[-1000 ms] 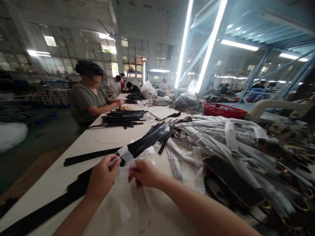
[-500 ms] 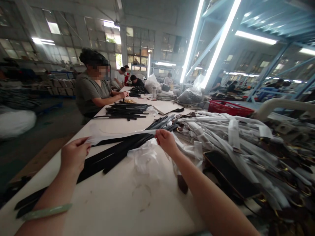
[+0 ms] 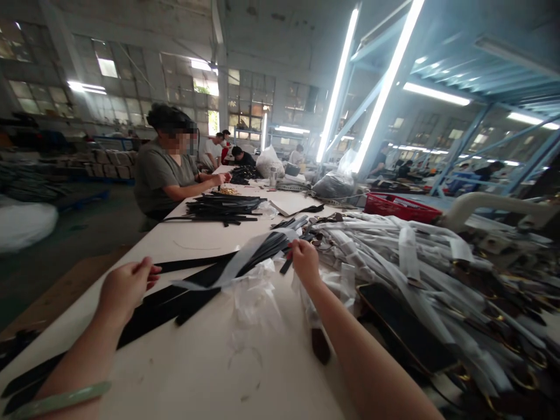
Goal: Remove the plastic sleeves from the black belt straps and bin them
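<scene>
A translucent white strip (image 3: 245, 256) runs from the fingers of my right hand (image 3: 305, 259), which pinch one end. It sags across a bundle of black straps (image 3: 192, 297), and its left end hangs loose. My left hand (image 3: 126, 286) is over the left part of the table, fingers slightly parted and no longer on the strip. The tip of one black strap lies right beside these fingers. Crumpled clear plastic (image 3: 258, 294) sits between my hands on the pale table (image 3: 188, 373).
White-wrapped straps with brown ends and metal rings (image 3: 394, 251) are heaped at the right, beside a dark flat object (image 3: 409, 326). Behind them is a red basket (image 3: 400, 207). A person (image 3: 166, 166) works at the left edge, near more black straps (image 3: 225, 207).
My left hand has let go of the strip, whose left end has dropped and swung toward the right. My right hand has shifted slightly right and down, still pinching it. The whole view has shifted a little.
</scene>
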`<state>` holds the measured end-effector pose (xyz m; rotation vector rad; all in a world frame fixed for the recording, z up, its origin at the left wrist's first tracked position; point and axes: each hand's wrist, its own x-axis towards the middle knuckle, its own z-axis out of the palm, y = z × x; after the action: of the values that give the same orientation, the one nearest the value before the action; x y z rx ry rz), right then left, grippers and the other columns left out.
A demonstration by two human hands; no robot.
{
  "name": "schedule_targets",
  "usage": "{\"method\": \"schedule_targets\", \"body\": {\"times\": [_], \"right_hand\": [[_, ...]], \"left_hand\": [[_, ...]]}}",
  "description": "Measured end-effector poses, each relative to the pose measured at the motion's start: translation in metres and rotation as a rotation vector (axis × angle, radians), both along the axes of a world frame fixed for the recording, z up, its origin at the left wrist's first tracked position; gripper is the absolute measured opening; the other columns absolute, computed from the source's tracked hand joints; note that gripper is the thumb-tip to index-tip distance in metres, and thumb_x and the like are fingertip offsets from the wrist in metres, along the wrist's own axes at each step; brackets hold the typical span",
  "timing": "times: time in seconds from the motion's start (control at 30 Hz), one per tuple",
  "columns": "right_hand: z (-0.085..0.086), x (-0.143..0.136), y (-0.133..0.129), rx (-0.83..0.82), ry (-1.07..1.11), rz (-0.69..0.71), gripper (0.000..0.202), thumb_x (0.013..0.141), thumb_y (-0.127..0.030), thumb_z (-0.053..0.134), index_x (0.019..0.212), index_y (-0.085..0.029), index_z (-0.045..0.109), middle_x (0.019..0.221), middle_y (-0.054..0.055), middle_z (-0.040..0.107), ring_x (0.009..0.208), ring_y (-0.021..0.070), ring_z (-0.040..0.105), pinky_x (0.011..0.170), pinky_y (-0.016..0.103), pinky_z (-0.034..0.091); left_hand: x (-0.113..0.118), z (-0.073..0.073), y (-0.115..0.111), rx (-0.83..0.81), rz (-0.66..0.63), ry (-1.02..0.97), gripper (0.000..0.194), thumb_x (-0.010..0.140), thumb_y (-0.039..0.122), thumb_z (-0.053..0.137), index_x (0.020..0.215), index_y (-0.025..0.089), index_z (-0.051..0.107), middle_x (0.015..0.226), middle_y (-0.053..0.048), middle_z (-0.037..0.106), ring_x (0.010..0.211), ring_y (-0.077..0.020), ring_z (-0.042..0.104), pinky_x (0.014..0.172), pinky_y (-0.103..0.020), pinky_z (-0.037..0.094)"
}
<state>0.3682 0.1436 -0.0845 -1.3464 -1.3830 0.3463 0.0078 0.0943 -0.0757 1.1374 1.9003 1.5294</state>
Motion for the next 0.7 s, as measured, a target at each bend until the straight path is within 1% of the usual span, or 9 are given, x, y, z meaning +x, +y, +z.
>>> {"method": "schedule_targets", "body": {"times": [0.1, 0.13, 0.2, 0.23, 0.3, 0.4, 0.5, 0.6, 0.7], "right_hand": [[0.011, -0.031, -0.032, 0.068, -0.071, 0.229, 0.038, 0.090, -0.035, 0.042, 0.120, -0.017, 0.056, 0.075, 0.001, 0.070, 0.050, 0.0128, 0.056, 0.051, 0.022, 0.042], [0.014, -0.043, -0.046, 0.119, -0.155, 0.413, 0.042, 0.091, -0.030, 0.042, 0.132, -0.020, 0.047, 0.086, 0.002, 0.071, 0.057, 0.0125, 0.060, 0.056, 0.022, 0.045], [0.017, -0.064, -0.073, 0.220, -0.395, 0.719, 0.045, 0.093, -0.023, 0.042, 0.137, -0.027, 0.042, 0.097, 0.002, 0.070, 0.073, 0.0134, 0.064, 0.068, 0.023, 0.047], [0.019, -0.072, -0.083, 0.261, -0.505, 0.793, 0.043, 0.094, -0.023, 0.043, 0.137, -0.028, 0.043, 0.098, 0.002, 0.070, 0.075, 0.0142, 0.065, 0.069, 0.023, 0.047], [0.020, -0.079, -0.096, 0.295, -0.639, 0.810, 0.038, 0.095, -0.029, 0.046, 0.133, -0.029, 0.048, 0.101, 0.003, 0.069, 0.079, 0.0158, 0.065, 0.070, 0.024, 0.047], [0.019, -0.076, -0.092, 0.266, -0.637, 0.700, 0.035, 0.095, -0.032, 0.049, 0.129, -0.027, 0.052, 0.108, 0.005, 0.067, 0.085, 0.0168, 0.065, 0.072, 0.025, 0.047], [0.019, -0.070, -0.082, 0.238, -0.601, 0.636, 0.030, 0.096, -0.026, 0.045, 0.122, -0.025, 0.059, 0.108, 0.005, 0.068, 0.087, 0.0163, 0.065, 0.075, 0.024, 0.046], [0.018, -0.070, -0.080, 0.228, -0.639, 0.714, 0.028, 0.097, -0.027, 0.045, 0.121, -0.026, 0.060, 0.108, 0.003, 0.068, 0.087, 0.0160, 0.065, 0.074, 0.023, 0.046], [0.017, -0.070, -0.079, 0.215, -0.700, 0.722, 0.032, 0.097, -0.029, 0.044, 0.127, -0.026, 0.055, 0.107, 0.003, 0.068, 0.085, 0.0166, 0.064, 0.072, 0.024, 0.045]], "left_hand": [[0.028, 0.005, -0.014, -0.330, -0.470, -0.311, 0.049, 0.081, 0.058, 0.053, 0.079, 0.010, 0.064, 0.075, -0.012, 0.070, 0.060, -0.0166, 0.063, 0.053, -0.023, 0.048], [0.038, 0.006, -0.020, -0.456, -0.659, -0.380, 0.060, 0.078, 0.068, 0.049, 0.082, 0.010, 0.065, 0.076, -0.015, 0.071, 0.059, -0.0177, 0.064, 0.050, -0.022, 0.046], [0.055, 0.006, -0.033, -0.678, -0.980, -0.412, 0.081, 0.069, 0.083, 0.038, 0.086, 0.009, 0.067, 0.074, -0.020, 0.070, 0.058, -0.0227, 0.066, 0.045, -0.023, 0.043], [0.062, 0.005, -0.038, -0.764, -1.083, -0.404, 0.088, 0.065, 0.088, 0.034, 0.086, 0.009, 0.067, 0.071, -0.021, 0.070, 0.056, -0.0252, 0.066, 0.042, -0.023, 0.042], [0.074, 0.002, -0.046, -0.863, -1.203, -0.406, 0.094, 0.059, 0.093, 0.030, 0.085, 0.011, 0.066, 0.070, -0.021, 0.069, 0.057, -0.0283, 0.067, 0.041, -0.025, 0.042], [0.087, -0.001, -0.051, -0.773, -1.246, -0.485, 0.086, 0.060, 0.091, 0.036, 0.082, 0.012, 0.064, 0.065, -0.014, 0.066, 0.050, -0.0200, 0.060, 0.039, -0.022, 0.036], [0.094, -0.001, -0.050, -0.482, -1.143, -0.604, 0.071, 0.067, 0.080, 0.050, 0.078, 0.011, 0.062, 0.058, -0.003, 0.053, 0.045, -0.0070, 0.040, 0.039, -0.016, 0.021], [0.097, 0.002, -0.047, -0.276, -1.032, -0.628, 0.056, 0.069, 0.065, 0.064, 0.066, 0.010, 0.058, 0.059, 0.002, 0.044, 0.049, -0.0044, 0.028, 0.043, -0.017, 0.016], [0.092, 0.008, -0.046, -0.225, -0.941, -0.596, 0.041, 0.068, 0.045, 0.074, 0.057, 0.012, 0.053, 0.052, 0.004, 0.039, 0.047, -0.0050, 0.028, 0.045, -0.018, 0.021]]}}
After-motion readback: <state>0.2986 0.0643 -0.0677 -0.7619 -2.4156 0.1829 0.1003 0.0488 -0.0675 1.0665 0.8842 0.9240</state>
